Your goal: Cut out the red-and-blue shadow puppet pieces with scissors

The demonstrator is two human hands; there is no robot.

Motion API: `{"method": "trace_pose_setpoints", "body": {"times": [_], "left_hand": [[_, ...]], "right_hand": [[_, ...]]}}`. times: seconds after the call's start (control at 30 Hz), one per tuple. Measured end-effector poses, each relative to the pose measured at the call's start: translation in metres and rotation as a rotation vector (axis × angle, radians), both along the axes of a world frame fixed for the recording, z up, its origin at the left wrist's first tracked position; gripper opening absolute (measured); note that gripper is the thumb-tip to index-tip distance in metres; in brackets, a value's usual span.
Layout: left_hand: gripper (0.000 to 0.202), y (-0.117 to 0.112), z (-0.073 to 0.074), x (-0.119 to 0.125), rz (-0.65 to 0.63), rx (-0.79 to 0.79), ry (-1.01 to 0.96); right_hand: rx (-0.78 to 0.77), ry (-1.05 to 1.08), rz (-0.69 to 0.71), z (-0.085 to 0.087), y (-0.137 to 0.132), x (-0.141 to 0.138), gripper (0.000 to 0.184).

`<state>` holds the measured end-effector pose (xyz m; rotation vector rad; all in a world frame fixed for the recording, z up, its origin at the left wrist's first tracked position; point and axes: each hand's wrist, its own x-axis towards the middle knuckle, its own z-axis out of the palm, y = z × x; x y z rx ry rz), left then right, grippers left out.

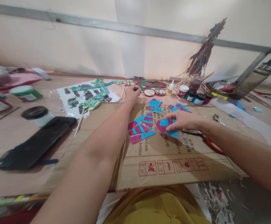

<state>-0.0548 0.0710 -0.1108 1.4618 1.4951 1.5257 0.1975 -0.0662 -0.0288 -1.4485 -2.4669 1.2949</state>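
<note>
My right hand (182, 121) pinches a pink and blue painted cutout (164, 124) just above the cardboard sheet (163, 180). My left hand (133, 93) is stretched out past the far edge of the cardboard, its fingers drawn together; whatever they hold is too small to make out. Just right of those fingers lie a round lid with small pale bits (149, 92) and a second lid with small bits (160, 92). Several striped pink and blue pieces (141, 127) lie on the cardboard, with a jagged blue piece (155, 105) behind them.
Paint jars (199, 99) and a glue bottle (171, 87) stand at the back. Scissors (213, 144) lie partly under my right forearm. A black phone (37, 144) and a black-lidded jar (36, 113) are at left. A bottle (254, 77) leans at far right.
</note>
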Motion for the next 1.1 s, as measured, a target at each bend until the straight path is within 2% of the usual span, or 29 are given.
{"method": "trace_pose_setpoints", "body": {"times": [0.07, 0.13, 0.2, 0.27, 0.37, 0.43, 0.47, 0.57, 0.63, 0.8, 0.87, 0.93, 1.03, 1.1], "left_hand": [[0.012, -0.001, 0.001, 0.000, -0.005, -0.001, 0.010], [0.012, -0.002, 0.001, -0.001, -0.001, -0.003, 0.006], [0.011, -0.003, 0.002, -0.001, -0.001, -0.005, -0.013], [0.010, -0.004, 0.002, -0.002, -0.005, -0.008, -0.042], [0.011, -0.004, 0.000, -0.002, -0.004, -0.014, -0.076], [0.011, -0.003, -0.001, -0.002, -0.007, -0.011, -0.072], [0.012, -0.002, -0.001, -0.002, -0.011, -0.009, -0.065], [0.013, -0.001, -0.002, -0.001, -0.016, -0.017, -0.042], [0.013, 0.000, 0.000, -0.001, -0.005, -0.026, -0.032], [0.008, 0.000, 0.019, 0.008, 0.037, -0.009, -0.097], [0.005, -0.003, 0.031, 0.017, -0.022, -0.007, -0.160], [0.004, -0.009, 0.043, 0.029, -0.162, -0.045, -0.220], [0.013, -0.021, 0.059, 0.048, -0.432, -0.190, -0.292], [0.020, -0.030, 0.067, 0.061, -0.560, -0.268, -0.332]], "right_hand": [[0.021, 0.130, -0.189, -0.006, 0.015, -0.008, 0.038], [0.026, 0.259, -0.306, -0.012, 0.030, -0.020, 0.038], [0.048, 0.306, -0.343, -0.018, 0.045, -0.029, 0.037], [0.099, 0.263, -0.330, -0.020, 0.056, -0.032, 0.043], [0.342, 0.092, -0.370, -0.019, 0.070, -0.014, 0.048], [0.523, -0.041, -0.413, -0.016, 0.077, 0.010, 0.042], [0.559, -0.107, -0.415, -0.016, 0.080, 0.023, 0.039], [0.519, -0.303, -0.327, -0.016, 0.087, 0.056, 0.050], [0.477, -0.367, -0.278, -0.018, 0.089, 0.068, 0.053], [0.442, -0.360, -0.285, -0.019, 0.085, 0.069, 0.037], [0.457, -0.342, -0.313, -0.018, 0.082, 0.067, 0.037], [0.474, -0.272, -0.361, -0.015, 0.078, 0.068, 0.038], [0.480, -0.019, -0.497, -0.010, 0.072, 0.072, 0.036], [0.462, 0.208, -0.592, -0.006, 0.067, 0.073, 0.035]]}}
